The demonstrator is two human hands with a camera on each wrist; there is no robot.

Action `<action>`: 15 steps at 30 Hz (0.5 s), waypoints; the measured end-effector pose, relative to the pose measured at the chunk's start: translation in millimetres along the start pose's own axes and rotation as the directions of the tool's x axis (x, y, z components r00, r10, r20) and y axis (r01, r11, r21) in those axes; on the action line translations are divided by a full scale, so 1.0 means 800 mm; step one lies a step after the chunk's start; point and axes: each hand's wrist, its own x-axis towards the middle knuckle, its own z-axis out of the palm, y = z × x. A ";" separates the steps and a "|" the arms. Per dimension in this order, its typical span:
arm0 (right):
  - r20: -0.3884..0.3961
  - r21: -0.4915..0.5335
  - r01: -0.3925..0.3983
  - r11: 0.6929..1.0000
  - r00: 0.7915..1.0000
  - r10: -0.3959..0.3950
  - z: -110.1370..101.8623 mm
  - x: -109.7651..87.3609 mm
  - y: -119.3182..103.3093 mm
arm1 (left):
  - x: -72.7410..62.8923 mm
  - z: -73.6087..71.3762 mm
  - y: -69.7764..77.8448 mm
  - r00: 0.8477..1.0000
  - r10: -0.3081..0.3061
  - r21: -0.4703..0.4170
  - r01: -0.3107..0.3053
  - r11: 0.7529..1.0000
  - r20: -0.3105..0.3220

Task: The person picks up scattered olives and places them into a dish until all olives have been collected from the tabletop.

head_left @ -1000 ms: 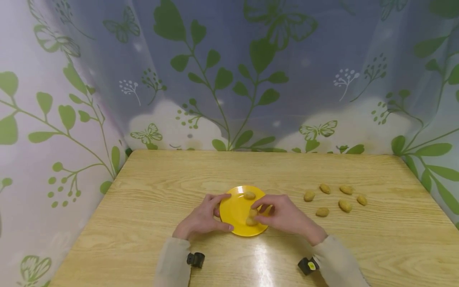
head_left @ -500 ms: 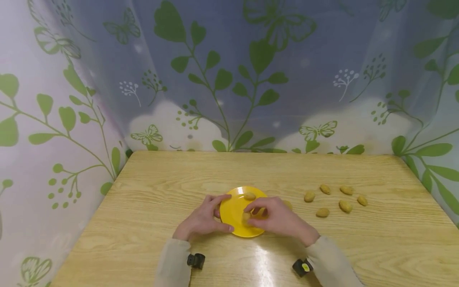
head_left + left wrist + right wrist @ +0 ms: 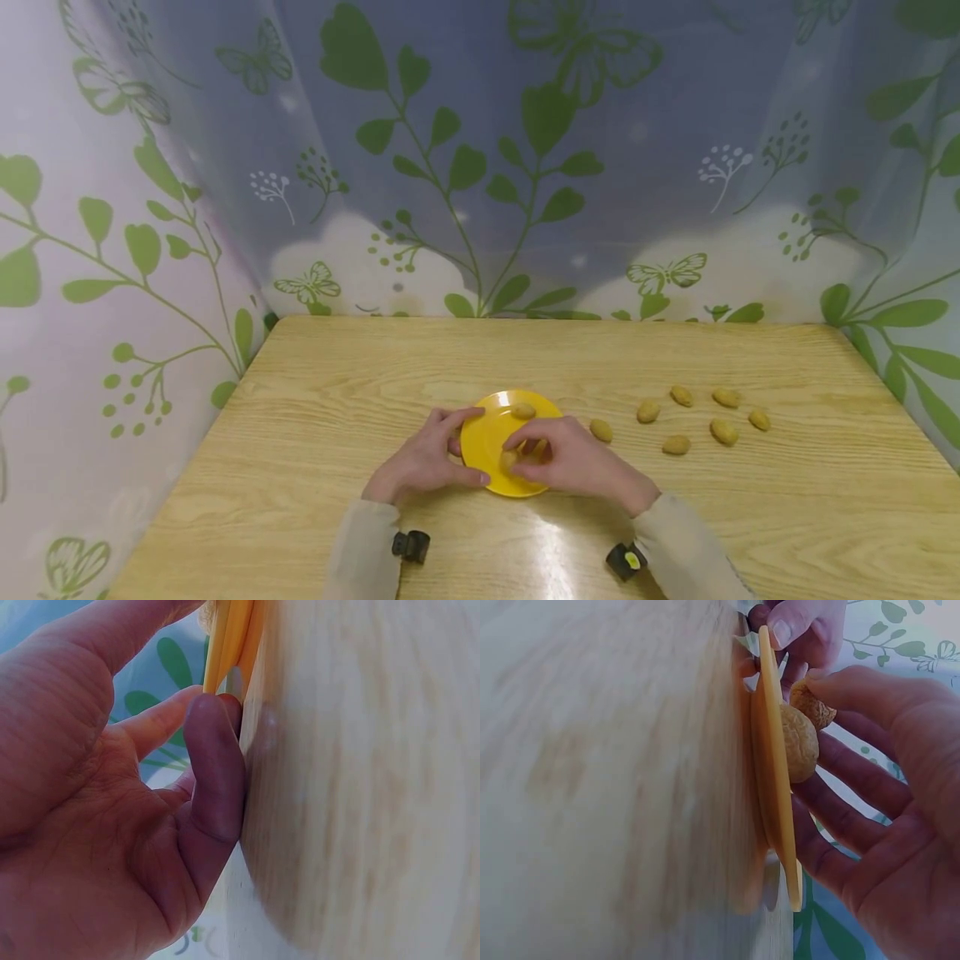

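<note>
A yellow plate [image 3: 480,437] lies on the wooden table, and my left hand [image 3: 426,458] grips its left rim, thumb at the near side and index finger at the far side. In the left wrist view the little finger is curled low against the table under the plate's edge. My right hand [image 3: 573,454] is over the plate's right half. Its thumb and index finger pinch a walnut [image 3: 812,705], as the right wrist view shows. Beside it another walnut [image 3: 799,744] sits on the plate, partly hidden from the head view by this hand. A third walnut [image 3: 522,411] lies near the far rim.
Several walnuts [image 3: 723,432] are spread over the table to the right. A single walnut [image 3: 601,430] lies closer, just beyond my right hand. Patterned curtains [image 3: 480,250] with leaves and butterflies enclose the table at the back and sides.
My right hand has shifted left across the plate with the pinched walnut. A walnut on the table that it was covering now shows fully. My left hand keeps its grip in place.
</note>
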 end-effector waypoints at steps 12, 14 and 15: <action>0.030 -0.042 -0.020 0.999 0.999 0.022 0.006 0.002 0.002 | -0.001 0.001 -0.001 1.000 -0.014 0.002 0.014 1.000 0.010; 0.035 -0.051 -0.008 0.999 0.999 0.010 0.007 0.002 0.003 | -0.001 0.001 -0.002 1.000 -0.007 0.001 0.007 1.000 0.007; 0.039 -0.056 -0.004 0.998 0.999 0.007 0.007 0.002 0.003 | -0.001 0.001 -0.002 1.000 -0.007 0.000 0.007 1.000 0.007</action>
